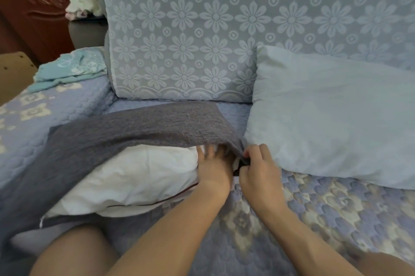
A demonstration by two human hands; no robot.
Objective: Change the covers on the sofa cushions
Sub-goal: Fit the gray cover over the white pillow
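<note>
Head view shows the right hand pinching the grey cover at its open corner while the left hand, fingers spread, presses the white cushion on the sofa seat; hold the opening taut, work the corner squarely.

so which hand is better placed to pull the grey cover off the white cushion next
Probably the right hand: it already pinches the grey cover at its corner. The left hand lies on the white cushion, placed to hold it back.

Left hand fingertips blurred, hidden under grey cover.
</note>
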